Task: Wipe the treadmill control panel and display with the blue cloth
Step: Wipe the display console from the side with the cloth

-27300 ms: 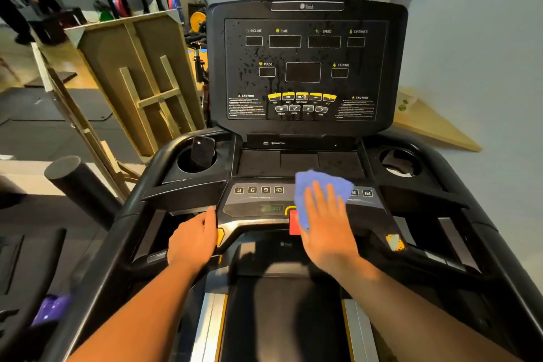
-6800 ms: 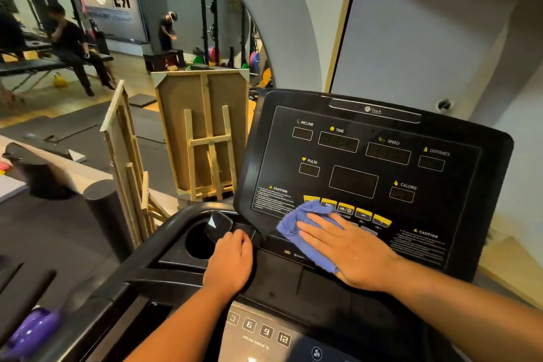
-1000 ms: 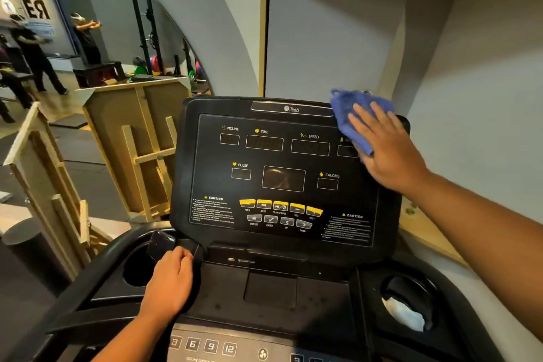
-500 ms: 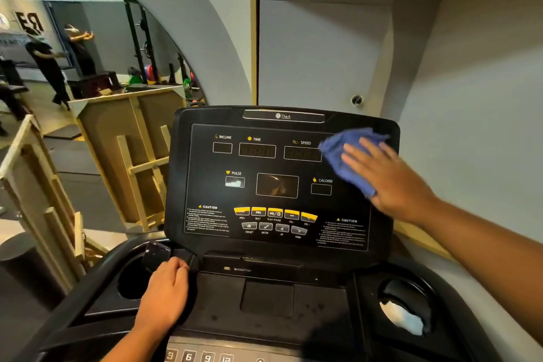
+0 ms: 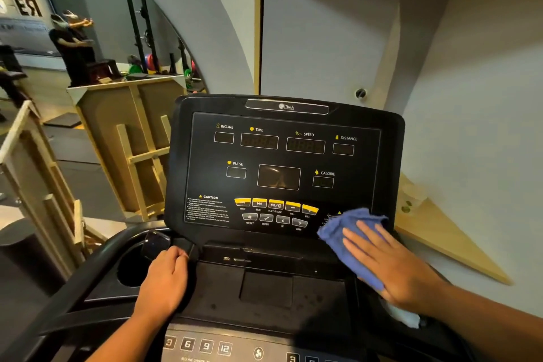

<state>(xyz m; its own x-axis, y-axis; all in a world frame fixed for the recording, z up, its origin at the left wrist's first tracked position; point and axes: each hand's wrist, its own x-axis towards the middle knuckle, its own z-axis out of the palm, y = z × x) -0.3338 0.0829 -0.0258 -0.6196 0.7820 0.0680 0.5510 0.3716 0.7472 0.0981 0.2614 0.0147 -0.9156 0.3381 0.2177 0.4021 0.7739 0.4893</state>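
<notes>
The black treadmill display panel stands upright in front of me, with dark readouts and a row of yellow buttons. My right hand lies flat with straight fingers on the blue cloth, pressing it against the panel's lower right corner, over the right caution label. My left hand rests with curled fingers on the console ledge at the panel's lower left corner. The lower control strip with number keys shows at the bottom edge.
A cup holder with a dark object in it sits left of my left hand. Something pale lies below my right wrist. Wooden frames lean at the left. A wooden shelf and grey wall are at the right. People stand far off at the left.
My right hand has slid the cloth down the right side of the display, from the upper right corner to the lower right corner. My left hand has stayed in place.
</notes>
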